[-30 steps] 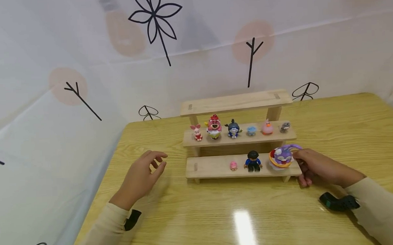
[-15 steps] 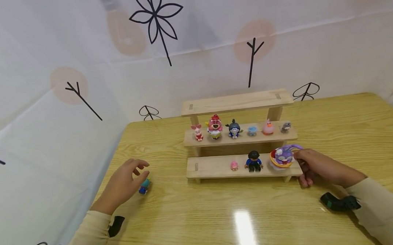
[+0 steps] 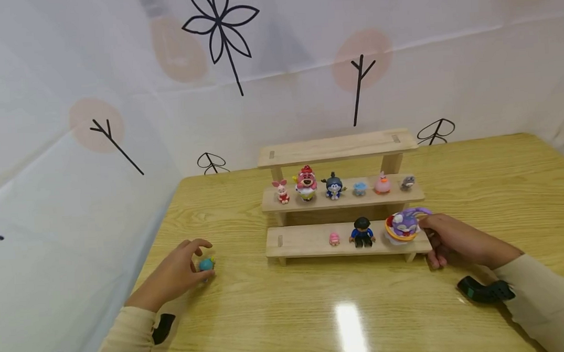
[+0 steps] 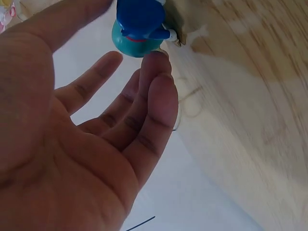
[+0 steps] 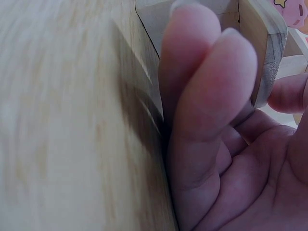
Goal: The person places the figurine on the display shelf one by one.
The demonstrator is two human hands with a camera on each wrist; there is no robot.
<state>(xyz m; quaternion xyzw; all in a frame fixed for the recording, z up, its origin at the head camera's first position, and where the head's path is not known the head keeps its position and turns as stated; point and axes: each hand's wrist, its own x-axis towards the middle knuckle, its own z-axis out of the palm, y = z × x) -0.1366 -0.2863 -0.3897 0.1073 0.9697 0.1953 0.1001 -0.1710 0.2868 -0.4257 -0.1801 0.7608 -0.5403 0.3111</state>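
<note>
My left hand reaches over the table at left, its thumb and fingers spread on either side of a small teal-and-blue toy figurine. In the left wrist view the figurine's blue body shows at the top, with fingertips right at its teal head. At the right end of the three-tier wooden display shelf, my right hand grips the lowest plank. The right wrist view shows the plank's end between the curled fingers and another digit. A purple rabbit-eared figurine sits beside that hand.
On the lowest tier also sit a tiny pink figurine and a black-haired toy man. Several figurines, including a pink bear, line the middle tier. The top plank is bare. Patterned cloth hangs behind the table.
My left hand has moved left and toward me, then closed in around the teal-and-blue figurine, which is now turned differently. The right hand has stayed at the shelf's end.
</note>
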